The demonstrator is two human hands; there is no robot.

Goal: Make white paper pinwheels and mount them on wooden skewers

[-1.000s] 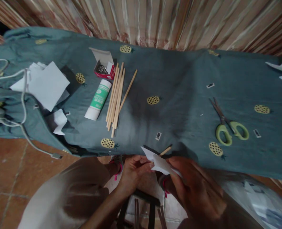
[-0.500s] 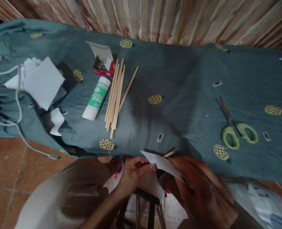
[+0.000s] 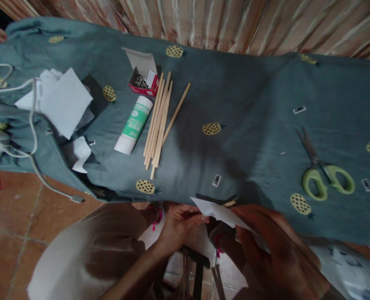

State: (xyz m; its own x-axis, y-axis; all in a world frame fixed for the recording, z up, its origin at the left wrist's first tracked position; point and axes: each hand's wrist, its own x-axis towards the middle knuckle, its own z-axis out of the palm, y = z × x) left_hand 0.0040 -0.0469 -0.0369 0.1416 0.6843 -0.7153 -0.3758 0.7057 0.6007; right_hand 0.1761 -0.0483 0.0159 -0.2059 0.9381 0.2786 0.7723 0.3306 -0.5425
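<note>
A bent piece of white paper (image 3: 218,211) is held over the front edge of the cloth-covered table. My left hand (image 3: 180,225) pinches its left corner between thumb and fingers. Wrapped round the paper's right side is my right hand (image 3: 272,237), whose fingertips are partly hidden behind it. The tip of a wooden stick (image 3: 230,203) pokes out behind the paper beside my right fingers; I cannot tell whether the hand grips it. On the cloth just beyond my hands lies a small printed label (image 3: 216,180).
Several wooden sticks (image 3: 158,121) lie beside a glue stick (image 3: 134,125) and an open red box (image 3: 143,81) of small metal pieces. Green-handled scissors (image 3: 327,171) rest at right. White paper sheets (image 3: 66,102) and a white cable (image 3: 33,121) are at left.
The view has shifted, so the table's things appear a little further right. Both hands keep their hold on the paper, which looks tilted slightly differently.
</note>
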